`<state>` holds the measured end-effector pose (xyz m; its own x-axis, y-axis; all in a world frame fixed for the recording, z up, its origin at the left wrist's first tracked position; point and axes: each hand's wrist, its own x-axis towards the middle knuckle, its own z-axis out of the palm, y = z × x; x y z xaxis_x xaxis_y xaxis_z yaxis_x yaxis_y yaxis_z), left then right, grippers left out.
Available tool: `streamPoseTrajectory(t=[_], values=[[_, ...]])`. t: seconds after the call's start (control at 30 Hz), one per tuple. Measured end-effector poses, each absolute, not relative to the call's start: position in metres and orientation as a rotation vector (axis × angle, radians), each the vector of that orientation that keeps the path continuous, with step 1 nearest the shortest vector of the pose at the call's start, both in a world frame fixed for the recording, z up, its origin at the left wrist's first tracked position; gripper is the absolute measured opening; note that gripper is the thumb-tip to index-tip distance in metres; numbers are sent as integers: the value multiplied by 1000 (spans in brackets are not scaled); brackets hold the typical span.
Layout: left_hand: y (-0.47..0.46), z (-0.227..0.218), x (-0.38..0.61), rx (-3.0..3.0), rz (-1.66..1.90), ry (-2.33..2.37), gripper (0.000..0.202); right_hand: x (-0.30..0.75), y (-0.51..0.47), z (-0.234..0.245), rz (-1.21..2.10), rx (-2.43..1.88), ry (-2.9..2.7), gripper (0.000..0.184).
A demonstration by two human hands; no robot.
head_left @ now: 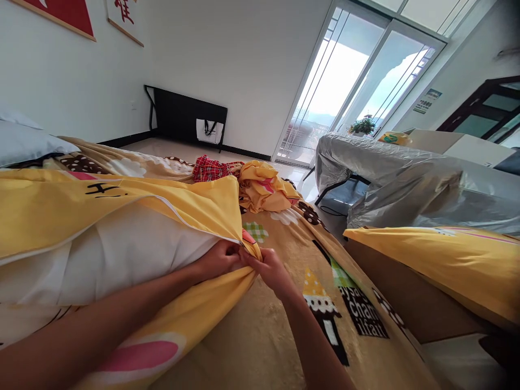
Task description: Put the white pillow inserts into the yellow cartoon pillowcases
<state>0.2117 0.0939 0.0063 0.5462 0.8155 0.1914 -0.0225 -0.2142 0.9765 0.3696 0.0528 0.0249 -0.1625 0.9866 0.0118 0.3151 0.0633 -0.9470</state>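
Note:
A yellow pillowcase (195,203) with a white zip along its edge lies gaping on the bed, and a white pillow (122,254) shows through the opening. At the corner where the zip ends, my left hand (223,257) pinches the fabric, its forearm lying across the white pillow. Right beside it, my right hand (273,269) grips the same corner from the other side, with thumb and fingers closed. Whether a zip pull sits between the fingers is hidden. The near flap of the case, printed with a pink oval, hangs below my left forearm.
A patterned brown blanket (280,336) covers the bed. Beyond my hands lie crumpled yellow fabric (264,187) and red plaid cloth (215,169). Another yellow cushion (447,260) rests on a cardboard box (377,281) at right. Plastic-wrapped furniture (398,173) stands near the glass door (357,70).

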Motion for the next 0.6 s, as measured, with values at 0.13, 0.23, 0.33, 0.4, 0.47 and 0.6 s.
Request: streamPoseTrajectory(t=[0.13,0.23,0.33,0.4,0.47,0.6], values=[[95,5,210,1580,866,663,22,369,52,28,1202,-1304,-1546,43],[93,7,211,1560,850,654,22,369,52,29,1268,-1284,-1521,44],[91,7,212,1551,874,690,17,369,52,27,1266,-1289,-1547,44],[91,7,213,1549,908,694,19,370,52,26,1237,-1295,-1578,43],[90,6,213,1552,938,688,25,370,52,25,1195,-1319,-1608,43],[90,7,212,1596,955,673,28,371,52,27,1105,-1372,-1686,42]])
